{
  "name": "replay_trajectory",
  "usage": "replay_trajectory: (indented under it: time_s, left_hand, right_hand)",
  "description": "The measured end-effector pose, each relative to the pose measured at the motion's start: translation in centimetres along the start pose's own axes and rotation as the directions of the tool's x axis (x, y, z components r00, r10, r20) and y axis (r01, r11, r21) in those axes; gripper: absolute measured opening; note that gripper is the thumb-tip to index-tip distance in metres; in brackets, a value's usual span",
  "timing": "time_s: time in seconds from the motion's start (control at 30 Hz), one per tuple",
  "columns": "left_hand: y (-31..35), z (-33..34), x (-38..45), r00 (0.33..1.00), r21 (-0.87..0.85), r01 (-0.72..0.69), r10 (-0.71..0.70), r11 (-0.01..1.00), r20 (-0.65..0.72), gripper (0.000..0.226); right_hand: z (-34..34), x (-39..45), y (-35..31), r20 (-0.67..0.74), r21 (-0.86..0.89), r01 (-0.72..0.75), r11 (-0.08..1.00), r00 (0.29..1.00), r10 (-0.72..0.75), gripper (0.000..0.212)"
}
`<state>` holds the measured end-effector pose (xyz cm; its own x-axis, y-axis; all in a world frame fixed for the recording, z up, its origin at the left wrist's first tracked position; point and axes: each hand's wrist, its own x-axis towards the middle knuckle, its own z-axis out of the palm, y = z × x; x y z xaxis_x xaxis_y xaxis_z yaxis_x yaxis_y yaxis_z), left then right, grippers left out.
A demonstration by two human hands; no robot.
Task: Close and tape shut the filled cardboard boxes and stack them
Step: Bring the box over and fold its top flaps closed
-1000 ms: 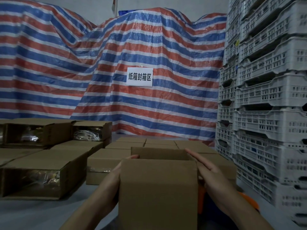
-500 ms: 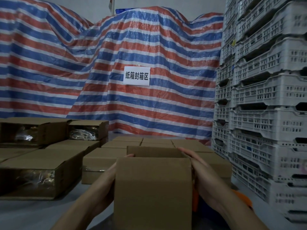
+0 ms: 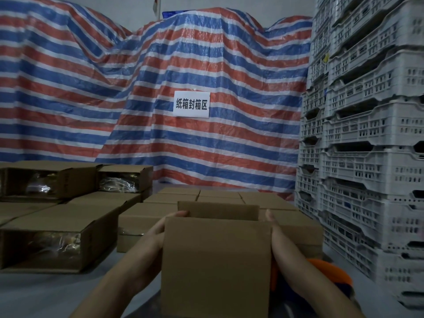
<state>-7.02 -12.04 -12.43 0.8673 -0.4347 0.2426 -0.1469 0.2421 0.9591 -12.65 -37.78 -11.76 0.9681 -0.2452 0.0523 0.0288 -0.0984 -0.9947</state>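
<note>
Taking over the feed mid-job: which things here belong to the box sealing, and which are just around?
Job:
- open box, left hand and right hand flat against its sides
- closed boxes behind it
- side-open boxes at left
- orange tool, possibly a tape dispenser

Around:
- crate stack
- striped tarp
- paper sign

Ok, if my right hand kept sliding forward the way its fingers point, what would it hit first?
Probably the closed boxes stacked just beyond the box that the right hand lies flat against. Depth is unclear, so how near they are I cannot tell.
</note>
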Motion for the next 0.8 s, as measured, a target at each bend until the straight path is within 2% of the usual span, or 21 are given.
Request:
replay_trajectory:
  time_s: [0.07,0.13,0.2,0.27,0.3,0.33,0.4,0.47,0.53,0.57,0.6,0.63,0.7,0.8]
  left_hand:
    - [0.0,0.1,-0.2,1.000,0.016,-0.015,0.014,1.000,0.011,0.034]
    - [-0.2,0.2,-0.2,1.000,0.049,-0.025,0.024,0.998,0.019,0.027]
    - [-0.5,0.7,-0.2,0.996,0.098,-0.042,0.049,0.994,-0.070,0.025]
    - [-0.9,0.6,0.0,0.982,0.074,-0.009,0.023,0.997,-0.190,0.043]
    - [-0.8,0.5,0.0,0.983,0.061,0.012,0.000,0.998,-0.183,0.058]
    - [-0.7,0.2,0.0,0.995,0.052,0.012,-0.007,0.999,-0.099,0.067]
    - [-0.4,-0.3,-0.2,1.000,0.042,-0.002,0.001,0.999,0.023,0.075]
    - [-0.4,-0.3,-0.4,1.000,0.011,-0.015,0.015,1.000,0.017,0.069]
    - [-0.5,0.3,-0.3,0.999,-0.031,-0.025,0.023,0.999,-0.046,0.049]
    - [-0.3,0.9,0.1,0.997,0.020,-0.030,0.032,0.999,-0.076,0.041]
    - [-0.1,1.3,0.1,0.997,0.090,-0.029,0.036,0.996,-0.075,0.037]
    - [-0.4,1.0,0.2,0.997,0.129,-0.051,0.058,0.990,-0.052,0.035]
    - [-1.2,0.6,0.4,0.994,0.068,-0.074,0.079,0.995,-0.076,0.032]
    - [-0.5,1.5,1.0,0.980,0.182,-0.013,0.049,0.983,-0.191,0.032]
  right_hand:
    - [0.0,0.5,0.0,-0.017,0.023,-0.011,1.000,1.000,0.011,0.089]
    - [-0.4,0.3,0.4,0.046,0.079,0.057,0.995,0.997,-0.061,0.091]
    - [-1.0,-0.2,0.8,0.123,0.113,0.147,0.983,0.979,-0.161,0.080]
    - [-1.6,-0.5,1.0,0.175,0.085,0.207,0.975,0.960,-0.219,0.080]
    - [-1.7,-0.6,1.0,0.206,0.064,0.225,0.972,0.950,-0.233,0.082]
    - [-1.8,-0.7,0.9,0.244,0.040,0.247,0.968,0.937,-0.249,0.083]
    - [-1.8,-0.8,0.6,0.272,-0.016,0.267,0.963,0.928,-0.253,0.091]
    - [-1.5,-0.8,0.3,0.250,-0.052,0.278,0.959,0.933,-0.257,0.099]
    - [-1.3,-0.8,0.2,0.189,-0.060,0.270,0.961,0.949,-0.254,0.105]
    - [-1.2,-0.7,0.2,0.153,-0.058,0.252,0.966,0.958,-0.241,0.102]
    - [-1.1,-0.6,0.2,0.126,-0.051,0.234,0.971,0.966,-0.226,0.087]
    - [-1.0,-0.5,0.0,0.114,-0.047,0.220,0.974,0.970,-0.214,0.063]
    - [-0.9,-0.1,0.1,0.080,-0.084,0.211,0.974,0.976,-0.205,0.022]
    - [-1.0,0.1,0.4,0.058,-0.117,0.204,0.972,0.978,-0.198,0.023]
